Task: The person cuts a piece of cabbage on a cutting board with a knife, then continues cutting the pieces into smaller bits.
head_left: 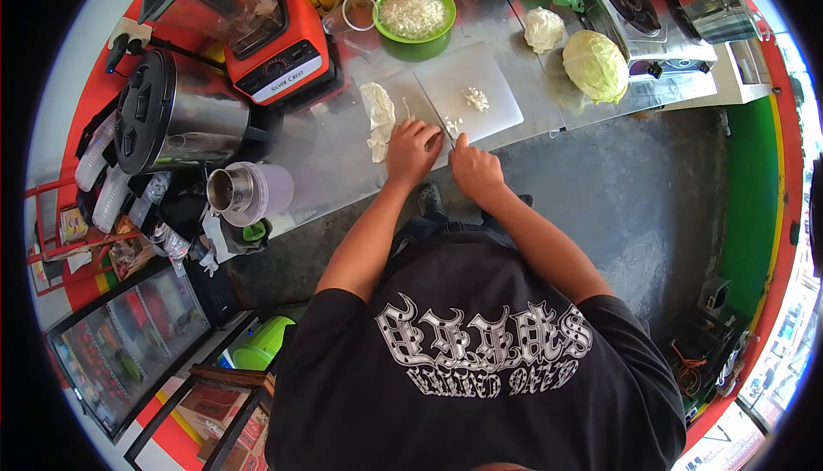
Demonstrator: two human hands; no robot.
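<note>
My right hand point(477, 169) is closed around a knife point(449, 131), its blade pointing away from me at the near edge of the white cutting board point(493, 120). Beside the blade, my left hand point(414, 150) rests with its fingers curled down on the near-left part of the board; what they hold is hidden under them. Small white chopped pieces point(477, 100) lie in a pile at the board's middle, and a few more bits point(454, 125) are scattered by the blade. A crumpled whitish sheet point(377, 120) lies left of my left hand.
Behind the board stands a green bowl point(415, 42) of white shreds. A cabbage point(595, 66) and a white lump point(543, 30) sit to the right, near a gas stove point(639, 17). A red blender point(281, 68), a large pot point(193, 107) and a metal-topped jug point(257, 192) occupy the left.
</note>
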